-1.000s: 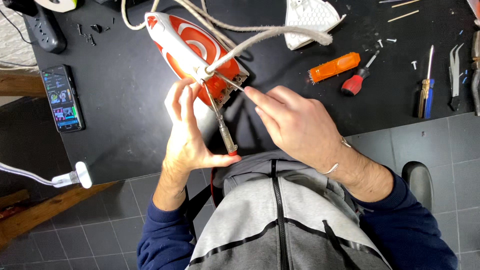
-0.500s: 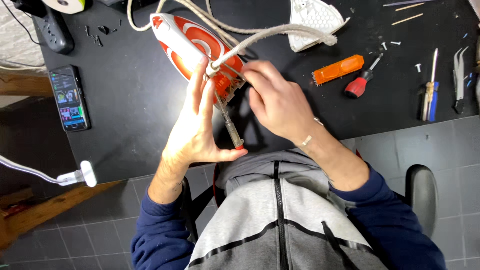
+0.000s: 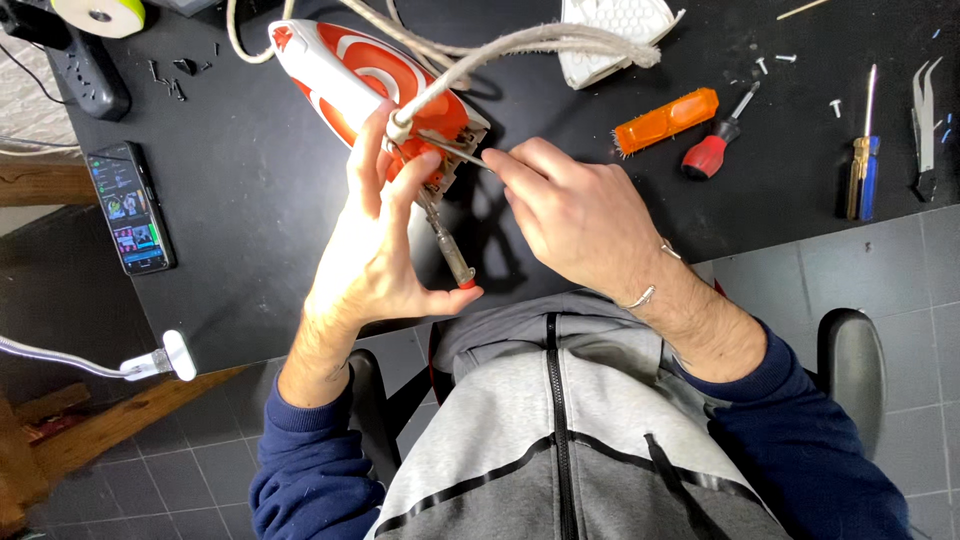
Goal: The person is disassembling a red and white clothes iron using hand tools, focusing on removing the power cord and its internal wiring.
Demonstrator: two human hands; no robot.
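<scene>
Both hands met at the rear of an orange-and-white plastic clothes iron (image 3: 345,75) lying on the black worktable (image 3: 250,200). His left hand (image 3: 375,255) gripped its opened end, thumb against a metal rod; his right hand (image 3: 570,210) pinched a thin metal tool (image 3: 455,148). An orange brush (image 3: 665,120) and red-handled screwdriver (image 3: 712,150) lay nearby.

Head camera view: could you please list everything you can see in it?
Clothes iron: one, orange and white, rear cover off, on the black table.
Cord: one, beige, from iron's rear.
Screwdriver: one, thin, against left hand.
Phone: one, dark, table's left edge.
Brush: one, orange, right of iron.
Screwdrivers: red-handled, blue-yellow.
Tweezers: one, metal, far right.
Left hand: steadies iron.
Right hand: fingers pinch a thin metal tool.
</scene>
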